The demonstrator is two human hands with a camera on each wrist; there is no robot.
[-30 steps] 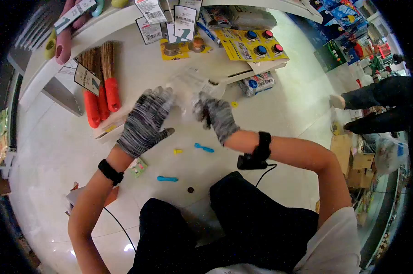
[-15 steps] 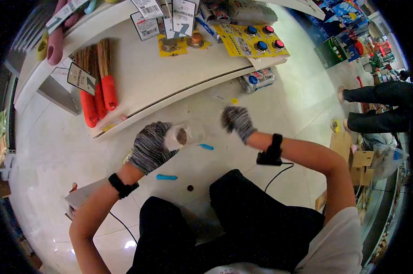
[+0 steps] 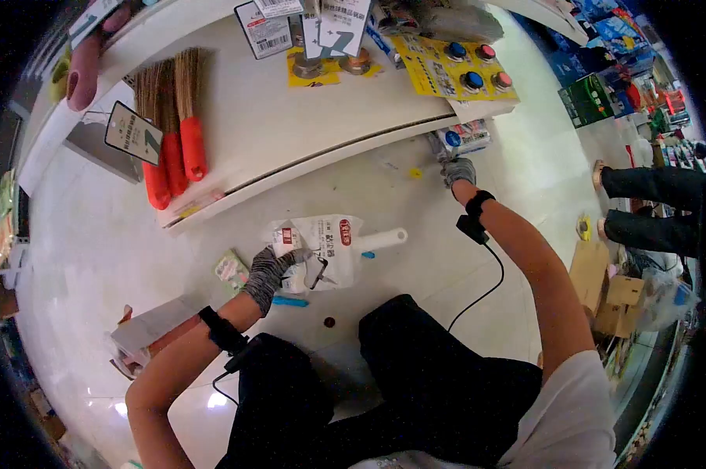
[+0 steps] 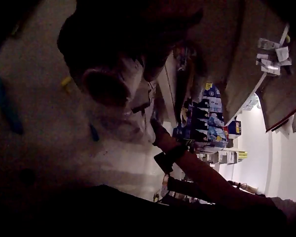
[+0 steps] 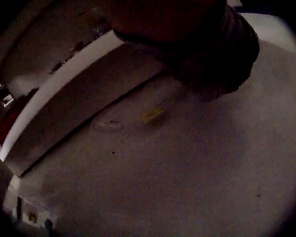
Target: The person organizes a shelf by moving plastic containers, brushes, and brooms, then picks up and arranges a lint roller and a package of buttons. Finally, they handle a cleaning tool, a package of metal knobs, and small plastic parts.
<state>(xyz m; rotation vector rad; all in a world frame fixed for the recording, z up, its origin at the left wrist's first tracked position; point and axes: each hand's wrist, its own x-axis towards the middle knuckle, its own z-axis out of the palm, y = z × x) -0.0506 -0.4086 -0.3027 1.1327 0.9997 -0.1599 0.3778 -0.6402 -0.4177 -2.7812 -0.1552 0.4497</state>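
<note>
In the head view my left hand [image 3: 271, 273], in a grey striped glove, holds a lint roller [image 3: 321, 254] by one end. The roller is in a clear printed bag, and its white handle [image 3: 386, 241] points right. Dark in the left wrist view, the same hand covers part of the roller's round end [image 4: 108, 86]. Far to the right, my gloved right hand [image 3: 459, 173] reaches to the shelf's foot, right at the front of a plastic-wrapped pack [image 3: 464, 139]. Its fingers are partly hidden, and I cannot tell whether they grip the pack.
A low white shelf [image 3: 306, 148] holds red-handled brushes [image 3: 190, 148] and a yellow card with round knobs [image 3: 454, 66]. On the floor lie a green-white packet [image 3: 232, 270], a blue piece [image 3: 290, 302], a dark disc [image 3: 329, 322] and a yellow bit [image 3: 415, 173]. Cardboard boxes [image 3: 620, 301] stand right.
The left hand has drawn the lint roller back from the shelf towards the knees and turned it so its label faces up. The right hand has moved right, to the wrapped pack.
</note>
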